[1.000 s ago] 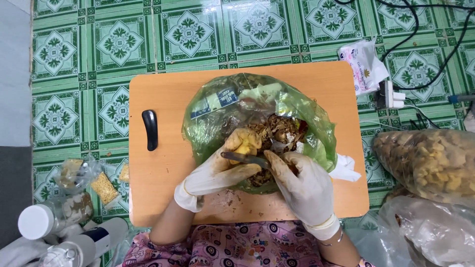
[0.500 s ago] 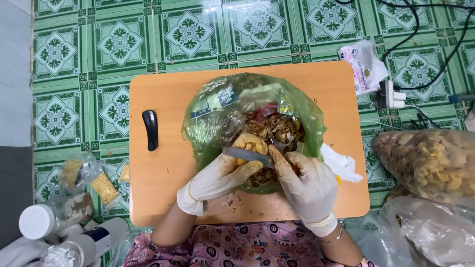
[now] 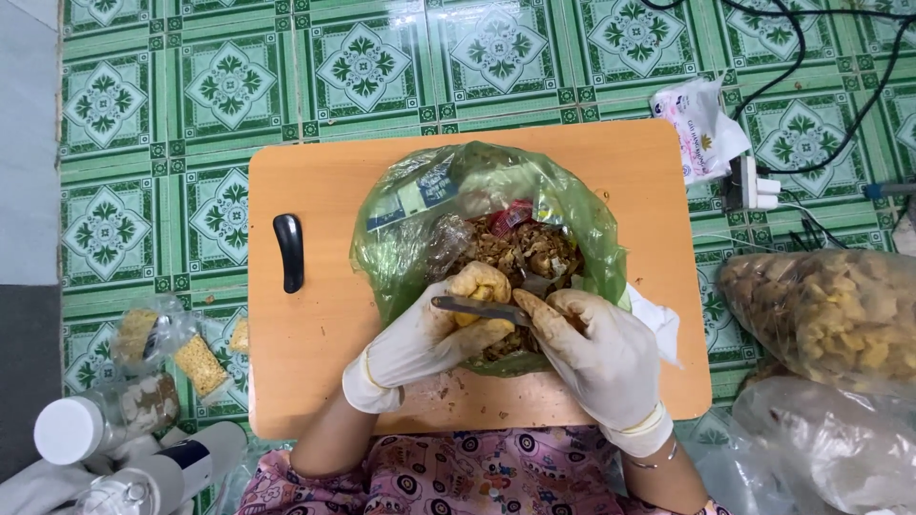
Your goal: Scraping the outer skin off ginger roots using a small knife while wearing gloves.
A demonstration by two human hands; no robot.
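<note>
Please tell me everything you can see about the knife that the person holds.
The small knife with a dull grey metal blade lies almost level above the open green plastic bag. The gloved right hand grips its hidden handle. The blade points left, resting against a yellowish lump held in the gloved left hand.

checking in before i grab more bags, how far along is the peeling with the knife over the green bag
Done: a heap of brown peelings already lies in the green bag. In hand: the left hand has its grip on a yellowish piece, and the right hand holds a knife against it, so this piece is mid-peel. Left: I cannot tell; the clear bag of yellowish pieces on the floor may be peeled or unpeeled.
</note>
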